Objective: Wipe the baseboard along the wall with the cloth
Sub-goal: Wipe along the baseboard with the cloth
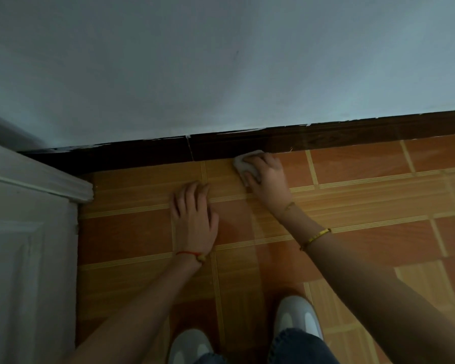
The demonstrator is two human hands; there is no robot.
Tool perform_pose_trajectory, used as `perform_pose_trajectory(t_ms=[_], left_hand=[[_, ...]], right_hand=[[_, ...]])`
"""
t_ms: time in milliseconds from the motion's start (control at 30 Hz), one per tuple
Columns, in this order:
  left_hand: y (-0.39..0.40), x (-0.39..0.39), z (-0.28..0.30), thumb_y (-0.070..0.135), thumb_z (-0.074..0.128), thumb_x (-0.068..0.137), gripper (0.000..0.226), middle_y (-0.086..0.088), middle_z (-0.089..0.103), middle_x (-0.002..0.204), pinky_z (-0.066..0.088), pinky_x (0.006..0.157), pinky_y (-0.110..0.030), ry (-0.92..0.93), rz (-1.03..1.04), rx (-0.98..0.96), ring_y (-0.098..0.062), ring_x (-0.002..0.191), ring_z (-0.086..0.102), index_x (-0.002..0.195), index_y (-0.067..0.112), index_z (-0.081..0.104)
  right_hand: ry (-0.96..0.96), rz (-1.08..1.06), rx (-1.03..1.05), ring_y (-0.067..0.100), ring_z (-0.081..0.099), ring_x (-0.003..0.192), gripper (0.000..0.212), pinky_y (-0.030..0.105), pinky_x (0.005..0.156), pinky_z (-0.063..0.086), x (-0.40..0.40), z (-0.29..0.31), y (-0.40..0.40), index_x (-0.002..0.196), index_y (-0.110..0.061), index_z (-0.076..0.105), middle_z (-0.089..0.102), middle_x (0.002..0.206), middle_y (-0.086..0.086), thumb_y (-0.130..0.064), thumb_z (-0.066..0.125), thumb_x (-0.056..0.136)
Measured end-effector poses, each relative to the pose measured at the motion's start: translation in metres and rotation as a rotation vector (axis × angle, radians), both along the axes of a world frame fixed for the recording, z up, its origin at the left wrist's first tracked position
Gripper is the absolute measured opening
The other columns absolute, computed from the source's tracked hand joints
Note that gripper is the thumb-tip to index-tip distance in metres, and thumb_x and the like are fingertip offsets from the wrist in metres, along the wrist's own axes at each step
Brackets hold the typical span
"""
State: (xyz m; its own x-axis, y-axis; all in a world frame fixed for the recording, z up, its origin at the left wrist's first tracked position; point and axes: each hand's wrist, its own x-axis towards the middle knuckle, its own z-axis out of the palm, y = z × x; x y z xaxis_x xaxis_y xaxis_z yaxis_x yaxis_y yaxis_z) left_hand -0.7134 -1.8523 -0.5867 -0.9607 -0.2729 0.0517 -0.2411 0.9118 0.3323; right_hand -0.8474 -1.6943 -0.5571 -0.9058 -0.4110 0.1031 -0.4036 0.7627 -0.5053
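Head view: right hand [265, 177] closed around white cloth [243, 165], pressed to foot of dark baseboard [326, 139] below pale wall [221, 61]. Left hand [193, 216] open, flat, palm down on tiled floor [365, 198], near cloth.

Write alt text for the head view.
The right hand presses a white cloth against the dark baseboard where it meets the tiled floor. The left hand rests flat on the floor, fingers spread, beside a white door.
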Motion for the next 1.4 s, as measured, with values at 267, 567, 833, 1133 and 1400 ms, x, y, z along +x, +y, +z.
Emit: perform_pose_trajectory(t_ms=[267,567,833,1133,1400], left_hand=[[0.001,0.0,0.0,0.03,0.042,0.094,0.049,-0.013,0.047,0.144,0.02,0.12,-0.061,-0.001,0.006,0.004,-0.035,0.137,0.04,0.139,0.012,0.051],[0.004,-0.001,0.001,0.026,0.046,0.093,0.046,-0.014,0.05,0.141,0.023,0.118,-0.061,0.053,0.018,-0.021,-0.037,0.134,0.043,0.136,0.011,0.055],[0.002,-0.001,-0.003,0.024,0.048,0.093,0.046,-0.015,0.051,0.14,0.022,0.119,-0.059,0.104,0.001,-0.029,-0.036,0.133,0.044,0.136,0.01,0.055],[0.001,0.0,-0.004,0.025,0.049,0.094,0.047,-0.013,0.049,0.143,0.022,0.119,-0.06,0.086,-0.01,-0.038,-0.036,0.135,0.044,0.138,0.011,0.054],[0.001,0.0,-0.004,0.025,0.047,0.095,0.046,-0.013,0.05,0.142,0.024,0.117,-0.061,0.098,-0.01,-0.028,-0.036,0.134,0.045,0.137,0.01,0.055]], right_hand=[[0.023,-0.53,0.03,0.039,0.051,0.1,0.026,0.036,0.084,0.036,-0.021,0.0,0.075,0.113,-0.001,0.061,0.056,0.111,0.024,-0.011,0.06,0.089],[-0.075,0.026,-0.032,0.033,0.053,0.105,0.031,0.04,0.09,0.047,0.006,0.008,-0.007,0.117,-0.008,0.063,0.056,0.119,0.015,-0.014,0.062,0.087],[0.037,-0.588,-0.571,0.017,0.061,0.092,0.024,0.041,0.077,0.055,0.014,0.029,0.015,0.11,-0.012,0.059,0.061,0.105,0.002,-0.024,0.064,0.09],[-0.026,-0.6,-0.74,0.016,0.057,0.101,0.036,0.037,0.082,0.054,0.011,0.038,-0.044,0.111,-0.011,0.051,0.054,0.11,0.004,-0.017,0.072,0.083],[0.075,-0.63,-0.754,0.017,0.056,0.096,0.026,0.041,0.081,0.052,0.008,0.042,-0.033,0.105,-0.011,0.056,0.054,0.104,0.001,-0.015,0.071,0.084]])
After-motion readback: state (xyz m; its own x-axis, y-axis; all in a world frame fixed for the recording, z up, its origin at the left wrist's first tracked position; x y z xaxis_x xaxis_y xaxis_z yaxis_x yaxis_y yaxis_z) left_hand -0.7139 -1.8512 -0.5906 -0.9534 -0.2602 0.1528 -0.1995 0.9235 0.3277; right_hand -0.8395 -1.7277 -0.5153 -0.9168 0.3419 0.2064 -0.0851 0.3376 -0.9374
